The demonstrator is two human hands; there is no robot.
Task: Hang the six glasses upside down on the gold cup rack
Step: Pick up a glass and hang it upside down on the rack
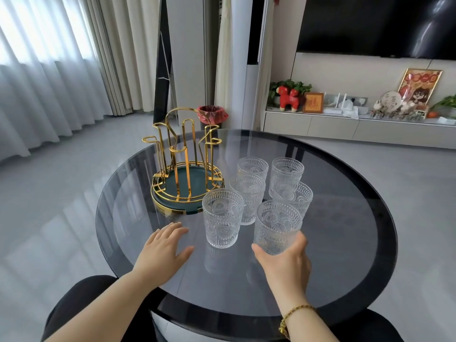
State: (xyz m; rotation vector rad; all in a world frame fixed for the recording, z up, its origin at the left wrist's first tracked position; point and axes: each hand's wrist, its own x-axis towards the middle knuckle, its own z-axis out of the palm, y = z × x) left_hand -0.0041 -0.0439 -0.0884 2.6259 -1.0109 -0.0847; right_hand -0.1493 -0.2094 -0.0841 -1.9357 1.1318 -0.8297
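Observation:
Several clear patterned glasses stand upright on a round smoked-glass table (345,243). My right hand (286,262) wraps around the base of the nearest glass (277,227) at the front right. A second front glass (222,217) stands free just left of it. Behind them stand the other glasses, among them one at the back left (252,167) and one at the back right (287,172). The gold cup rack (183,156) with its dark green tray base stands at the table's back left, with nothing on its prongs. My left hand (164,248) lies flat on the table, fingers spread, in front of the rack.
A bin with a red liner (212,114) stands on the floor behind the rack. A low cabinet (345,127) with ornaments runs along the right wall under a dark screen. Curtains hang at the left. My dark-clothed knees show below the table's near edge.

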